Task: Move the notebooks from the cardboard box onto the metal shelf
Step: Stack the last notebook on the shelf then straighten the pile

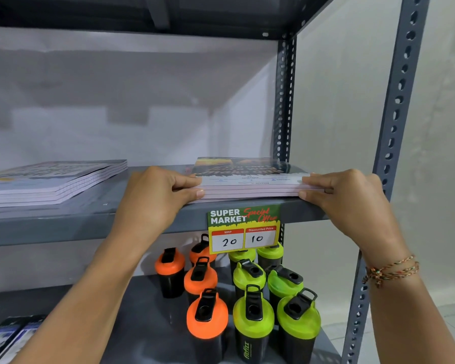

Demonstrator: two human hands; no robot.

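A small stack of notebooks (250, 179) with dark printed covers and pink page edges lies on the right part of the grey metal shelf (147, 222), at its front edge. My left hand (158, 195) grips the stack's left end, thumb below and fingers on top. At the stack's right end my right hand (352, 195) holds it the same way. A second stack of notebooks (50, 182) rests on the shelf's left part. The cardboard box is out of view.
A supermarket price tag (243, 228) hangs from the shelf edge below the held stack. Several orange-lidded (206, 313) and green-lidded shaker bottles (252, 315) stand on the lower shelf. Perforated uprights (283, 101) frame the right side. Dark packets (8, 334) lie lower left.
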